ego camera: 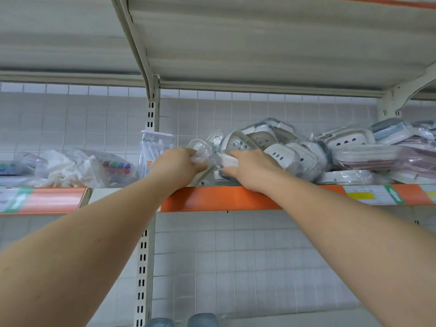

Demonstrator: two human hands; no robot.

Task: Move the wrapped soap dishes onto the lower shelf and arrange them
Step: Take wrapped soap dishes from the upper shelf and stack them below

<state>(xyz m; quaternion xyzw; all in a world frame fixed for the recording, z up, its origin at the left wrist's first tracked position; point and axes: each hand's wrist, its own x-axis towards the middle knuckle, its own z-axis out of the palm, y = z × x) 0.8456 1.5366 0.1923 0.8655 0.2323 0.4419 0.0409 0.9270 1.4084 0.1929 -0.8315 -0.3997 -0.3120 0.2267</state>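
The upper shelf (236,198), with its orange price strip along the front edge, carries everything at stake here; it sits at reaching height, so both arms go up and forward over the lip. Below it, the lower shelf (306,318) shows only as a pale sliver at the bottom of the view, which is where the goods are meant to end up.

The wrapped soap dishes (306,149) lie in a loose, leaning heap on the right half of the upper shelf, tipped against one another (slippery film gives them little to stand on), so pulling one out probably calls for steadying its neighbours.

On the left part of the shelf sit bagged white goods (70,168) and a clear box of pens (153,147), well apart from the heap and no part of the job.

The right hand (250,168) rests on the near end of the heap, its fingers curled round a white wrapped dish (227,160) at the shelf's front. The left hand (174,166) pinches a clear wrapped dish (200,151) just beside it, fingers closed on the crinkled film. Gripping from both sides likely lets the person lift two pieces at once without toppling the rest.
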